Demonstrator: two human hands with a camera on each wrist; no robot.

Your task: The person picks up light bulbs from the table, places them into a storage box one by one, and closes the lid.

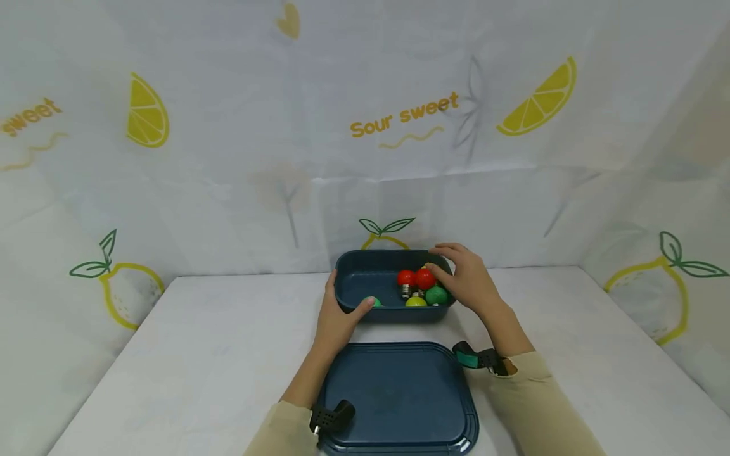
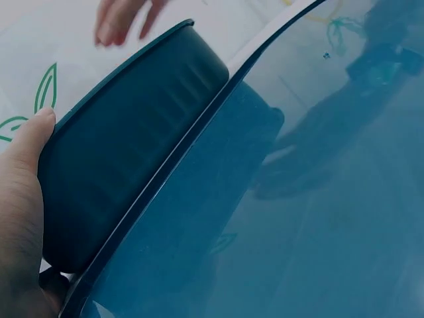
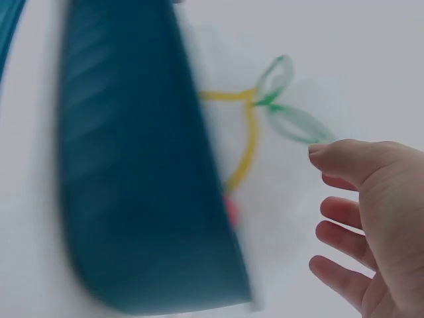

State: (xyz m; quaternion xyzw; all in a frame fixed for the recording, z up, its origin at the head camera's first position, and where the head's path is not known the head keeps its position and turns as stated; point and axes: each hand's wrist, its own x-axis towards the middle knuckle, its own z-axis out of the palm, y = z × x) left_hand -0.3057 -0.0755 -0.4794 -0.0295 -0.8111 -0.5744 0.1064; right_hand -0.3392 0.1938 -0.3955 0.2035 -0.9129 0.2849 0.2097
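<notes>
A dark blue plastic box [image 1: 371, 315] stands at the back of the table. My left hand [image 1: 335, 316] grips its left end, the thumb laid at the front rim. Inside, toward the right end, lie two red bulbs [image 1: 424, 278], a green bulb [image 1: 436, 295] and a yellow bulb [image 1: 416, 302]. Another green piece [image 1: 376, 302] shows just above the front wall near the left thumb. Over the box's right end hovers my right hand [image 1: 467, 278]. In the right wrist view that hand [image 3: 391, 218] has loosely bent, spread fingers with nothing between them, beside the box wall [image 3: 132, 165].
Between my forearms lies a flat, glossy dark blue lid-like tray [image 1: 393, 396], close in front of the box. A white cloth printed with lemons hangs behind the white table [image 1: 199, 367]. Black bands [image 1: 331, 417] sit on both wrists.
</notes>
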